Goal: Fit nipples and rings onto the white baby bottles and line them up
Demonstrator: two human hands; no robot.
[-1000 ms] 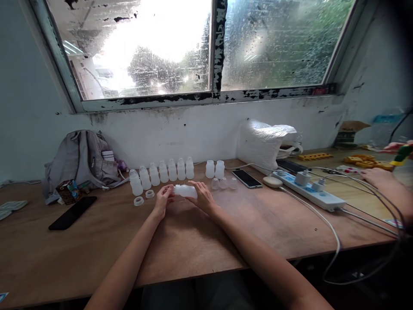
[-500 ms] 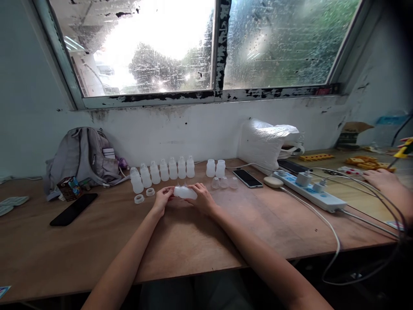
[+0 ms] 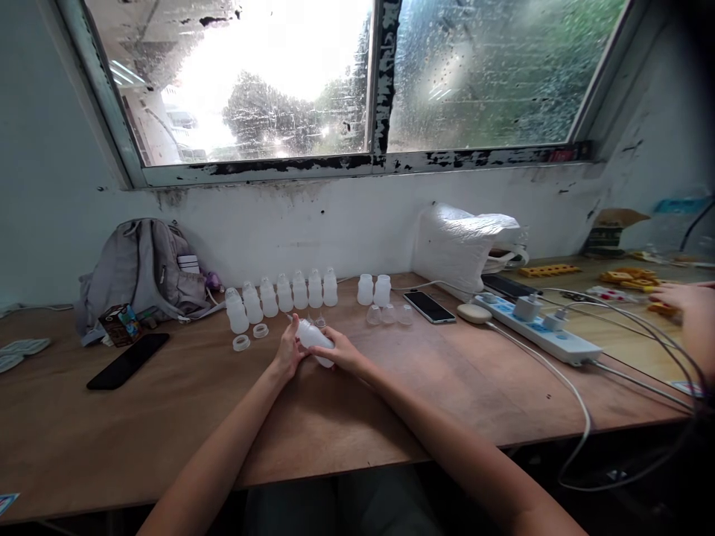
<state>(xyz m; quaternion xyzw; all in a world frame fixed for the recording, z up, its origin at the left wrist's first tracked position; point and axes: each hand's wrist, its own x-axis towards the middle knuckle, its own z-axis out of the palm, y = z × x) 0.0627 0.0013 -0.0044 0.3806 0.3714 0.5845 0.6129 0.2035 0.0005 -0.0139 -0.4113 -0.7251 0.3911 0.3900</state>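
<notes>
Between my two hands is a translucent white baby bottle (image 3: 314, 339), tilted with its top end up and to the left. My left hand (image 3: 288, 350) is closed around the top end. Around the lower body, my right hand (image 3: 342, 351) has its fingers wrapped. Behind them stands a row of several capped baby bottles (image 3: 284, 293). Two ring collars (image 3: 251, 338) lie left of my left hand. Two open bottles without tops (image 3: 374, 290) stand at the back right, with several clear nipples (image 3: 389, 316) in front of them. Parts of small clear pieces show just behind the held bottle.
A grey backpack (image 3: 146, 272), a small carton (image 3: 120, 324) and a black phone (image 3: 128, 362) are at the left. On the right are another phone (image 3: 429, 306), a white puck (image 3: 474, 313), a power strip (image 3: 536, 329) with cables and a white bag (image 3: 455, 249). A co-worker's hand (image 3: 688, 299) is at far right.
The bottle has turned from lying nearly level to a steeper tilt, its lower end now nearer me. My hands have shifted round it. The co-worker's hand has moved and the yellow-handled tool is out of sight.
</notes>
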